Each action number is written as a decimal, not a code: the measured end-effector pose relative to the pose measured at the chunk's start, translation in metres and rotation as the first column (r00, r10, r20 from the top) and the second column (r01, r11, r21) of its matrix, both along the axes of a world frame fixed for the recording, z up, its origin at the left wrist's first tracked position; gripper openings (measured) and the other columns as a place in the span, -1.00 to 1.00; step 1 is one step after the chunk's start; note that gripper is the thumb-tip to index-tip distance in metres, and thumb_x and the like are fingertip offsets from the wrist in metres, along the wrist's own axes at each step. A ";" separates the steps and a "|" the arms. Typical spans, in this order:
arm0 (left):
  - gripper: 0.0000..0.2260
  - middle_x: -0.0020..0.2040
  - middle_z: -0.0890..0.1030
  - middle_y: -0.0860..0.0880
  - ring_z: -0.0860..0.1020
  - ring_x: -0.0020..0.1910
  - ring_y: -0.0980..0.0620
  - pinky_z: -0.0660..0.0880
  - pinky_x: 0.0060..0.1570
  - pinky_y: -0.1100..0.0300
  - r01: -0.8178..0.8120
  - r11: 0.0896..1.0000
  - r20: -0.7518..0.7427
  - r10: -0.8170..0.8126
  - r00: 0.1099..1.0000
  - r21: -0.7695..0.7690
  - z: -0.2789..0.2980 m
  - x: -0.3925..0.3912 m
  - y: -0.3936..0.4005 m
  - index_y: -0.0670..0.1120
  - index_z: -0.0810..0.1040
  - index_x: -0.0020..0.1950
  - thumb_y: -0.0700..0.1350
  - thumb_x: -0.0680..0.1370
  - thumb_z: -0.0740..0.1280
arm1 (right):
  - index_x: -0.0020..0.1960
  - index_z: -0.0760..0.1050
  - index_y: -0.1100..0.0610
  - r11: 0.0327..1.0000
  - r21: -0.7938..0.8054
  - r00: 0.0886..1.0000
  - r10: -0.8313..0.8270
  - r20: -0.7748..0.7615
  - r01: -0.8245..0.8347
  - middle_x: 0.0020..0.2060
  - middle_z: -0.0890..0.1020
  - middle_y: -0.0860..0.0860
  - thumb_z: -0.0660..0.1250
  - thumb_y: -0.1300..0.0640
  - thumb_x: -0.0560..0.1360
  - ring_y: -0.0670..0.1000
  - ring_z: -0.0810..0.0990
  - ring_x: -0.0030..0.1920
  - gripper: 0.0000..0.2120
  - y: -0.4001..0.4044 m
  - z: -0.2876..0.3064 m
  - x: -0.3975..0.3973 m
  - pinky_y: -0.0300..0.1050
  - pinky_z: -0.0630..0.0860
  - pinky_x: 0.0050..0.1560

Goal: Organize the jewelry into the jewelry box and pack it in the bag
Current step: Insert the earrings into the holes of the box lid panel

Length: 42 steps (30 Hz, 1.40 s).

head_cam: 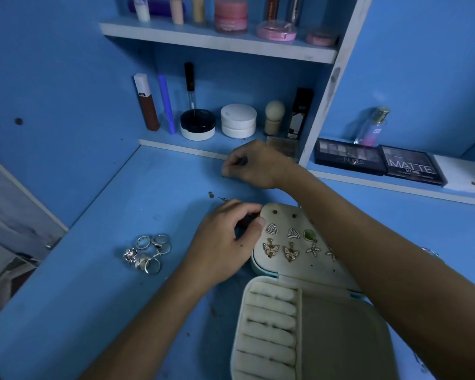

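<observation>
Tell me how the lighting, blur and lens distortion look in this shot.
Head view: dim, with a strong blue cast; wide-angle bending curves the shelf edges; the top-shelf cosmetics look soft, as do the left hand and right hand; the rings and the earrings in the jewelry box read fairly clearly.

A blue-painted desk (pixel 121 256) is backed by blue walls (pixel 52 78), with white-edged shelves (pixel 220 45) built in above; cosmetics are lined along them, and everything is cast in dim, bluish light.

Soft matt velvety lining in the jewelry box (pixel 272 319), shiny metal rings (pixel 147 253) (silvery), matt painted desk (pixel 107 270)
</observation>
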<state>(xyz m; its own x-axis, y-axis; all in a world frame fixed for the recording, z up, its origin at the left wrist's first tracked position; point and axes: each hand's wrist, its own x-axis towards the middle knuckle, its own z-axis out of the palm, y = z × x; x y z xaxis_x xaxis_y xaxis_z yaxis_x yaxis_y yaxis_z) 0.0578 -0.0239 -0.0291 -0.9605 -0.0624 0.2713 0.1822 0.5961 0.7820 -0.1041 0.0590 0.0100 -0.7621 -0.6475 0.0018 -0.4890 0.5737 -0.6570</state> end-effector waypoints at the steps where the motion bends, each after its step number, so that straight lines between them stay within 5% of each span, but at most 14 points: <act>1: -0.79 -0.07 0.59 0.16 0.55 -0.03 0.19 0.42 -0.07 0.38 0.000 1.000 0.001 0.000 1.000 0.004 0.000 0.000 0.000 0.02 0.64 0.07 0.02 0.54 0.28 | -0.12 0.69 0.04 1.000 -0.009 0.999 -0.017 0.037 0.017 -0.15 0.72 -0.09 0.45 0.08 0.49 -0.14 0.62 -0.09 -0.94 0.001 0.001 0.000 -0.27 0.53 -0.02; 11: -0.78 -0.06 0.60 0.15 0.56 -0.02 0.18 0.45 -0.06 0.34 0.001 1.000 0.010 -0.001 1.000 0.005 0.000 0.000 0.000 0.03 0.64 0.08 0.04 0.53 0.27 | -0.06 0.64 0.11 0.997 -0.028 0.991 -0.066 0.113 0.070 -0.14 0.71 -0.04 0.38 0.10 0.54 -0.08 0.64 -0.12 -0.90 0.005 0.007 0.006 -0.15 0.57 -0.01; 15: -0.79 -0.07 0.60 0.15 0.55 -0.02 0.20 0.42 -0.08 0.40 -0.004 1.000 0.009 0.004 1.000 0.003 0.001 0.001 0.000 0.04 0.64 0.06 0.04 0.53 0.28 | -0.07 0.50 0.13 0.985 -0.154 0.984 -0.045 0.174 0.072 -0.17 0.71 0.04 0.30 0.18 0.60 -0.12 0.62 -0.27 -0.93 0.012 0.013 0.016 -0.27 0.53 -0.26; 20: -0.80 -0.07 0.60 0.15 0.56 -0.02 0.19 0.42 -0.08 0.40 -0.008 1.000 0.016 0.007 1.000 0.018 0.002 0.002 0.001 0.06 0.64 0.06 0.04 0.52 0.27 | -0.10 0.59 0.11 0.970 -0.216 0.987 -0.085 0.134 0.113 -0.26 0.68 -0.03 0.40 0.16 0.55 -0.15 0.62 -0.27 -0.94 0.035 0.030 0.032 -0.26 0.56 -0.27; 25: -0.86 -0.04 0.60 0.14 0.56 0.00 0.19 0.44 -0.04 0.37 -0.008 1.000 0.004 0.008 1.000 0.008 0.002 0.002 0.000 0.03 0.65 0.10 -0.08 0.58 0.34 | -0.11 0.64 0.17 0.936 -0.296 0.979 -0.163 0.121 0.192 -0.20 0.71 0.12 0.48 0.18 0.50 -0.09 0.64 -0.25 -0.94 0.074 0.042 0.055 -0.19 0.59 -0.25; 33: -0.79 0.02 0.63 0.18 0.54 0.03 0.29 0.35 -0.06 0.53 0.004 0.993 0.002 -0.004 1.000 0.121 0.011 0.005 0.004 0.08 0.63 0.14 -0.18 0.58 0.36 | -0.02 0.62 0.09 0.814 -0.455 0.932 -0.324 0.161 0.361 -0.28 0.66 -0.06 0.48 0.24 0.49 -0.11 0.67 -0.25 -0.89 0.147 0.047 0.100 -0.19 0.61 -0.21; 42: -0.69 -0.02 0.65 0.06 0.63 0.03 0.05 0.51 0.05 0.29 0.039 0.962 0.014 -0.044 0.999 0.271 0.006 0.007 0.007 0.16 0.55 0.26 -0.18 0.59 0.37 | -0.23 0.62 0.08 0.716 -0.464 0.848 -0.494 0.191 0.522 -0.37 0.67 -0.01 0.58 0.17 0.35 -0.06 0.58 -0.40 -0.86 0.202 0.028 0.147 -0.15 0.57 -0.30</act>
<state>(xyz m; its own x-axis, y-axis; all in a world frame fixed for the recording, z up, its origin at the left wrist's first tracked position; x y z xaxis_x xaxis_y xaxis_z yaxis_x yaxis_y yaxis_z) 0.0644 -0.0168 -0.0229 -0.9688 -0.0905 0.2306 0.1851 0.3543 0.9166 0.0429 0.2614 0.0379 -0.9839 -0.0863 0.1563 -0.1762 0.3278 -0.9282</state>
